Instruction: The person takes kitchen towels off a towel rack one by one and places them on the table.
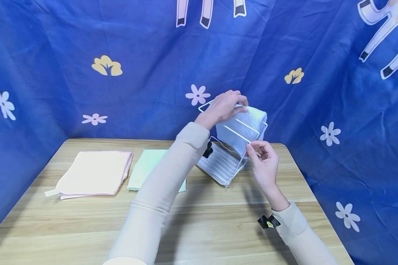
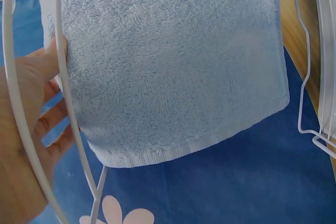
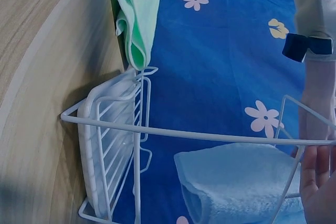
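Observation:
A light blue towel (image 1: 242,127) hangs over the upper bars of a white wire rack (image 1: 233,130), which has a ribbed tray (image 1: 219,165) at its base. My left hand (image 1: 223,105) reaches over the top of the rack and grips the towel's upper edge. In the left wrist view, the left thumb lies on the side of the towel (image 2: 173,72), behind two white bars. With thumb and fingertips, my right hand (image 1: 264,162) pinches the rack's wire at its right front corner. The towel's lower edge hangs free in the left wrist view.
A folded pale pink towel (image 1: 93,173) lies at the left of the wooden table (image 1: 86,224). Beside it is a folded mint green towel (image 1: 149,165), partly hidden behind my left sleeve. A blue patterned curtain (image 1: 146,92) stands close behind the table and along both sides.

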Available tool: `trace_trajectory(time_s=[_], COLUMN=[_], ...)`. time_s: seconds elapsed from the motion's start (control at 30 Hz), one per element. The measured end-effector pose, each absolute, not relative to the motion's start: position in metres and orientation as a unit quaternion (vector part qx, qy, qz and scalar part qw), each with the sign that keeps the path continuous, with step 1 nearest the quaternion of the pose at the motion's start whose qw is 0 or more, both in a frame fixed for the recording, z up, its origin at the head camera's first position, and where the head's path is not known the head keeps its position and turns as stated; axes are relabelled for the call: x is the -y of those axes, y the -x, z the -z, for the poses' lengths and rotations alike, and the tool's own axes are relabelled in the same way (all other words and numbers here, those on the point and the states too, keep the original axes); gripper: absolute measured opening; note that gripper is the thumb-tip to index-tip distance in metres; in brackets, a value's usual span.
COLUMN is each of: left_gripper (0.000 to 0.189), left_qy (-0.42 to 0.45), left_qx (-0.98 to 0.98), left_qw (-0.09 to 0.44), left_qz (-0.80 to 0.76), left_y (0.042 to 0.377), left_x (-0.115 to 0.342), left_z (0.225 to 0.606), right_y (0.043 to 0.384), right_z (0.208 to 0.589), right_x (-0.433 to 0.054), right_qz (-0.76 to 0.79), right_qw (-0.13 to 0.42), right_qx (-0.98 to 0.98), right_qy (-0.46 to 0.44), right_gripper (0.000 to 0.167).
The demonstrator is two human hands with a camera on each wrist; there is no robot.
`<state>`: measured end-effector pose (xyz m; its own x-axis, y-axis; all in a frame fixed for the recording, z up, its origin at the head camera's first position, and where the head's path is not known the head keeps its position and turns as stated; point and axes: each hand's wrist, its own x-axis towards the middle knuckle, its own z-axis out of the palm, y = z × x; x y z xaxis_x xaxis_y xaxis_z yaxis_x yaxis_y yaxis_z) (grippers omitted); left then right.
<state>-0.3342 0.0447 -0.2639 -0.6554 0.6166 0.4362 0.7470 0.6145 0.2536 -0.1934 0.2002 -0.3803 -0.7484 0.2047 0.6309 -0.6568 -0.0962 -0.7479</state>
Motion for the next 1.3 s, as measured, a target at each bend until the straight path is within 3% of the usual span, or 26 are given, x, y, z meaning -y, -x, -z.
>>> trace_trajectory(time_s=[0.17,0.43,0.97,1.3], left_gripper=[0.022,0.021,0.021,0.019], left_qy=[0.381,0.395,0.405,0.414], left_qx=[0.884,0.870,0.850,0.836], left_qw=[0.157,0.177,0.208,0.231], left_qz=[0.222,0.236,0.265,0.275], left_y=[0.335,0.335,0.326,0.318], left_x=[-0.037,-0.028,-0.010,0.002], left_z=[0.261,0.256,0.244,0.231], right_y=[0.194,0.195,0.192,0.192], right_z=[0.380,0.381,0.380,0.379], right_x=[-0.201,-0.202,-0.202,-0.202], right_qz=[-0.717,-0.719,-0.724,-0.726], right_qw=[0.301,0.301,0.294,0.294], right_qx=[0.600,0.599,0.598,0.596], right_qy=[-0.186,-0.181,-0.178,-0.176], right_gripper=[0.024,0.013,0.032,0.033])
